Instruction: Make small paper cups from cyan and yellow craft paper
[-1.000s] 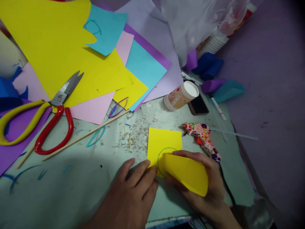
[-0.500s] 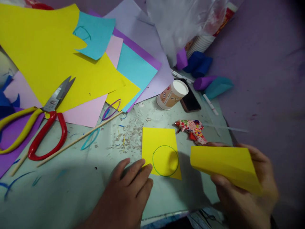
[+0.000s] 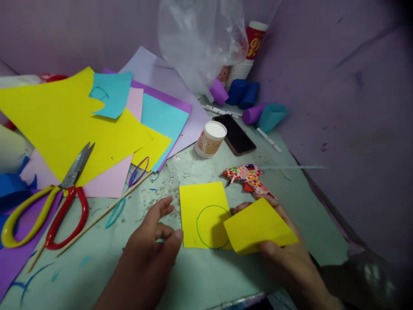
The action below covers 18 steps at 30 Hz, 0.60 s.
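Note:
A yellow sheet [image 3: 203, 196] with a green circle drawn on it lies flat on the table. At its left edge is my left hand [image 3: 151, 245], fingers apart and bent, holding nothing. My right hand [image 3: 287, 254] grips a folded yellow paper piece [image 3: 260, 226] between thumb and fingers, over the right part of the sheet. That piece covers the sheet's lower right corner. Behind my right hand lies a floral glue gun [image 3: 247, 176], its nozzle pointing left. An upside-down paper cup [image 3: 211, 140] stands beyond the sheet.
Scissors [image 3: 69, 185] with yellow and red handles lie at left, by a wooden stick [image 3: 103, 214] and large colored papers [image 3: 58, 125]. A phone [image 3: 235, 135], rolled foam-like pieces [image 3: 253, 114], a plastic bag [image 3: 203, 38] and stacked cups [image 3: 238, 73] are at the back.
The view has tilted up. My right hand has brought the folded yellow piece left, over the sheet, and turned it. My left hand has turned and its fingers have lifted from the sheet's corner.

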Available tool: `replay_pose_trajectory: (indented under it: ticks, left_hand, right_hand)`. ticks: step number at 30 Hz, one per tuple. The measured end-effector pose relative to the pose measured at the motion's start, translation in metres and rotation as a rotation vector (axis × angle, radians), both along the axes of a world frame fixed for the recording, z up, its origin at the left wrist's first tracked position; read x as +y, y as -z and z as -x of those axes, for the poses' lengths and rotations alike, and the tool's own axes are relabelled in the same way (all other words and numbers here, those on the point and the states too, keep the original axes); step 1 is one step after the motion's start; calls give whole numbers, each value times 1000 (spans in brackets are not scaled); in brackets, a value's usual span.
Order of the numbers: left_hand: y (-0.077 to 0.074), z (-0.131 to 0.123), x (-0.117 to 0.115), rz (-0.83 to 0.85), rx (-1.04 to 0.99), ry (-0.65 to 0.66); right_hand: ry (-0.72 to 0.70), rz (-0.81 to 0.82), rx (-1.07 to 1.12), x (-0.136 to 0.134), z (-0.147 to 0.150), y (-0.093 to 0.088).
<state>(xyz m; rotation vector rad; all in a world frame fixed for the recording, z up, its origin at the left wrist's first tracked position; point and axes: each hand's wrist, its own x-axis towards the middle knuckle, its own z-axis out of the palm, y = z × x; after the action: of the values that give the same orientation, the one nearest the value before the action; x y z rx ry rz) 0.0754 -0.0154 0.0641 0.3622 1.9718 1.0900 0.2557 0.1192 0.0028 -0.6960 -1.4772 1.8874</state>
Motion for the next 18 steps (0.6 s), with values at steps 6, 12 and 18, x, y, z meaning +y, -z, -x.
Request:
replay_pose_trajectory:
  ticks: [6, 12, 18]
  left_hand:
    - [7, -2, 6, 32, 117, 26]
    - [17, -17, -10, -70, 484, 114]
    - [33, -13, -27, -203, 964, 439]
  right_hand:
    - [12, 40, -30, 1, 15, -7]
    - [28, 12, -245, 11, 28, -21]
    - [54, -171, -194, 10, 23, -19]
